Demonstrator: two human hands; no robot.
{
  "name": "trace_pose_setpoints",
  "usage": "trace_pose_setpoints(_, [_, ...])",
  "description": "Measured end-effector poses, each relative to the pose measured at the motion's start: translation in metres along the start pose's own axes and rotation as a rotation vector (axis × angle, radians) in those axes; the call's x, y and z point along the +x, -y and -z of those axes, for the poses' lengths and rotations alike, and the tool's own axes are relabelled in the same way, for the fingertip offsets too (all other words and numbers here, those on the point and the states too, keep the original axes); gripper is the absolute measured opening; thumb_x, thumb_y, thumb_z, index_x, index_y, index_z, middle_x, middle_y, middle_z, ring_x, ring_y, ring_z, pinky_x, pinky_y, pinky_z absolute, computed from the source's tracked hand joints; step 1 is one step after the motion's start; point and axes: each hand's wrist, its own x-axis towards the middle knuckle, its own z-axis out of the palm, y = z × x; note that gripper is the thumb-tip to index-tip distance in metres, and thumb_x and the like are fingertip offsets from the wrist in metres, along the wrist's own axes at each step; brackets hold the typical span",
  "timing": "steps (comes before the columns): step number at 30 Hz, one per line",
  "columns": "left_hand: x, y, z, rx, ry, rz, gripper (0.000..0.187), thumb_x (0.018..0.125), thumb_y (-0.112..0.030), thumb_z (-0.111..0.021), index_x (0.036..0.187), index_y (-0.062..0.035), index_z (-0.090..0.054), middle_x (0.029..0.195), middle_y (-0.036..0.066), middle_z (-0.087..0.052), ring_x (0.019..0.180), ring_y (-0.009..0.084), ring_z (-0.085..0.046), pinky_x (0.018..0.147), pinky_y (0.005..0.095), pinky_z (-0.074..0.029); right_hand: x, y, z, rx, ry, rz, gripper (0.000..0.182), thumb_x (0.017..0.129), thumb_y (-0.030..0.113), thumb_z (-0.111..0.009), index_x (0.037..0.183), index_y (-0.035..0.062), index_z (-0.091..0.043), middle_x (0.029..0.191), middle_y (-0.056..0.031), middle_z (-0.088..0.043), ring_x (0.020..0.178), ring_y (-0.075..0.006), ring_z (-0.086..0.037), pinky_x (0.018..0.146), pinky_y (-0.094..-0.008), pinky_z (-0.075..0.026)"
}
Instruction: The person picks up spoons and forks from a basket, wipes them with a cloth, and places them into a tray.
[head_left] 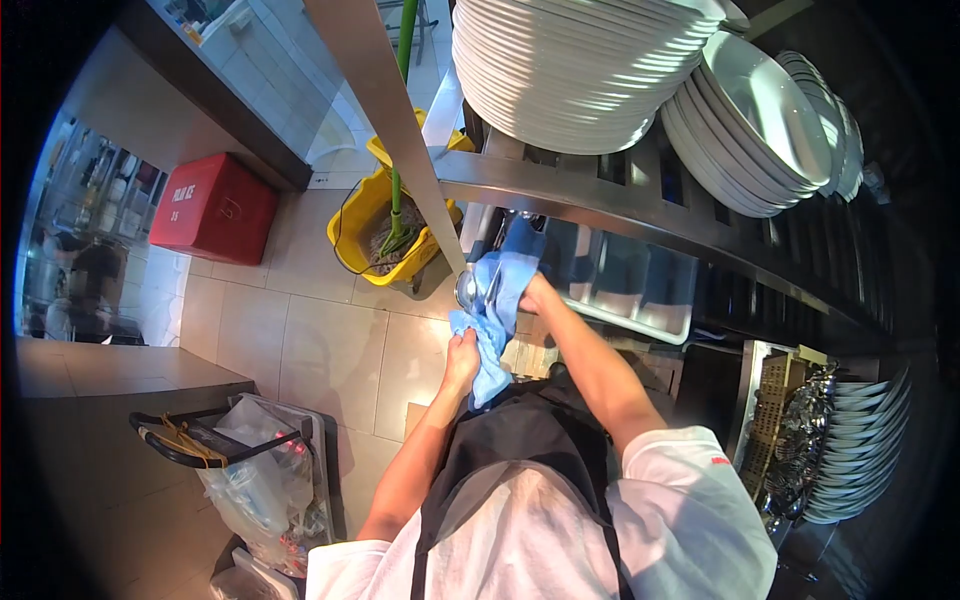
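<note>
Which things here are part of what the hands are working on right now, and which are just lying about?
In hand:
- light blue cloth, gripped by left hand and right hand
- shiny metal spoon, wrapped in the cloth

Lying about:
- stacked white plates
- yellow mop bucket
- red plastic box
- clear plastic tub
- cutlery basket
</note>
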Motion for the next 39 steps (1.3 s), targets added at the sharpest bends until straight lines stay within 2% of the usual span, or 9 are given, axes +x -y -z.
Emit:
trace_pose_setpoints(10, [-0.030,-0.042,-0.008,0.187,0.063,-0.150,0.032,0.078,-0.024,-0.044,0.091,0.0029,-0.053,0.086,0.010,-0.057,0.084,0.0178,-0.054,0.075,0.0274,-0.041,-0.031,-0.050,-0.017,-0.209,-0.339,0.256,0.021,0.075,0.012,-0.060,0.094,0.0042,-0.056,0.082,-0.0039,-0.058,0.073,-0.0138,-0.056,0.063,-0.0281,-0.048])
trace_pose_setpoints(18, [-0.043,-0.049,-0.006,-0.394,0.424,0.208,0.016,0.081,-0.009,-0.049,0.093,0.0002,-0.050,0.082,0.008,-0.057,0.066,0.0155,-0.058,0.060,0.0294,-0.050,-0.042,-0.021,-0.005,-0.342,-0.385,0.518,0.025,0.070,0.010,-0.063,0.094,0.0032,-0.056,0.086,-0.0027,-0.056,0.074,-0.0132,-0.052,0.062,-0.0284,-0.044])
trace_pose_setpoints(20, [-0.043,-0.044,-0.008,-0.204,0.226,0.055,0.015,0.081,-0.010,-0.052,0.092,-0.0002,-0.050,0.078,0.007,-0.057,0.065,0.0150,-0.057,0.057,0.0297,-0.049,-0.043,-0.021,0.002,-0.621,-0.320,0.485,0.024,0.074,0.012,-0.061,0.096,0.0037,-0.055,0.087,-0.0034,-0.057,0.073,-0.0139,-0.054,0.062,-0.0286,-0.045])
trace_pose_setpoints(23, [-0.039,-0.050,-0.003,-0.127,0.314,-0.033,0.013,0.079,-0.010,-0.054,0.088,0.0001,-0.053,0.076,0.005,-0.057,0.067,0.0116,-0.052,0.057,0.0254,-0.045,-0.043,-0.026,-0.005,0.048,-0.285,0.334,0.021,0.078,0.015,-0.055,0.097,0.0052,-0.054,0.085,-0.0031,-0.057,0.073,-0.0144,-0.056,0.062,-0.0304,-0.047])
trace_pose_setpoints(28, [-0.046,-0.054,-0.012,0.156,0.100,-0.270,0.012,0.082,-0.013,-0.052,0.085,-0.0018,-0.052,0.074,0.002,-0.053,0.064,0.0080,-0.048,0.056,0.0226,-0.040,-0.028,-0.022,-0.007,-0.314,-0.355,0.570,0.015,0.078,0.011,-0.054,0.091,0.0045,-0.056,0.081,-0.0032,-0.057,0.070,-0.0151,-0.057,0.058,-0.0306,-0.048])
trace_pose_setpoints(30, [-0.055,-0.057,-0.019,0.167,0.049,-0.293,0.012,0.082,-0.014,-0.051,0.084,-0.0023,-0.052,0.072,0.000,-0.052,0.062,0.0067,-0.046,0.056,0.0216,-0.038,-0.022,-0.010,-0.003,-0.033,-0.511,0.633,0.013,0.080,0.013,-0.051,0.086,0.0027,-0.057,0.077,-0.0059,-0.058,0.064,-0.0190,-0.058,0.056,-0.0316,-0.049])
trace_pose_setpoints(34, [-0.052,-0.049,-0.029,0.216,-0.152,-0.356,0.023,0.082,-0.017,-0.047,0.082,0.0058,-0.051,0.067,0.011,-0.054,0.059,0.0162,-0.048,0.056,0.0321,-0.039,-0.024,-0.021,-0.023,0.439,-0.134,0.603,0.015,0.083,0.016,-0.048,0.091,0.0049,-0.054,0.077,-0.0050,-0.056,0.064,-0.0186,-0.057,0.056,-0.0317,-0.049])
trace_pose_setpoints(37, [-0.041,-0.045,-0.033,0.192,-0.192,-0.344,0.026,0.081,-0.017,-0.046,0.086,0.0074,-0.052,0.070,0.015,-0.056,0.062,0.0202,-0.051,0.060,0.0328,-0.040,-0.032,-0.041,-0.058,-0.262,-0.646,0.385,0.021,0.082,0.024,-0.052,0.095,0.0079,-0.052,0.087,-0.0026,-0.053,0.075,-0.0132,-0.052,0.064,-0.0304,-0.045])
trace_pose_setpoints(39, [-0.034,-0.042,-0.031,0.194,-0.250,-0.347,0.026,0.082,-0.017,-0.046,0.087,0.0074,-0.052,0.071,0.015,-0.056,0.063,0.0209,-0.052,0.061,0.0327,-0.040,-0.033,-0.060,-0.054,-0.225,-0.635,0.360,0.023,0.080,0.026,-0.054,0.094,0.0075,-0.054,0.086,-0.0032,-0.054,0.075,-0.0138,-0.053,0.063,-0.0303,-0.045])
